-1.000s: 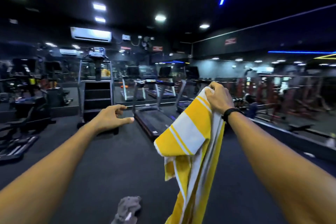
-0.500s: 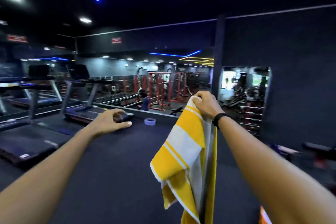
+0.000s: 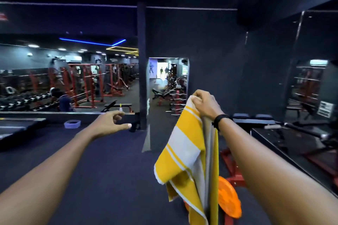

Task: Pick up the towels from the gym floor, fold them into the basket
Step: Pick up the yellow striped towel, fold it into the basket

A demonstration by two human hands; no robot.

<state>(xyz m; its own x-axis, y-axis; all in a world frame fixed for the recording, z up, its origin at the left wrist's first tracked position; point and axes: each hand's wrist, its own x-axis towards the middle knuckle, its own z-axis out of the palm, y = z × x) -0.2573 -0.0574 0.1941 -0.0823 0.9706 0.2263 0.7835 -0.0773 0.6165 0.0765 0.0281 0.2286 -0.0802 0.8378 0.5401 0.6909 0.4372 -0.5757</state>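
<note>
Two bare arms reach forward over dark gym floor (image 3: pixel 102 179). Right hand (image 3: pixel 205 105) grips top edge of yellow-and-white striped towel (image 3: pixel 186 153), fingers curled round cloth; towel hangs clear of floor, lower end out of view. Black band (image 3: pixel 220 120) on right wrist. Left hand (image 3: pixel 111 121) holds nothing, fingers loosely curled, thumb out, well apart from towel. Small lavender tub (image 3: pixel 72 124) on floor by far wall. Orange disc (image 3: pixel 228 197) behind towel, near red frame (image 3: pixel 230 168).
</note>
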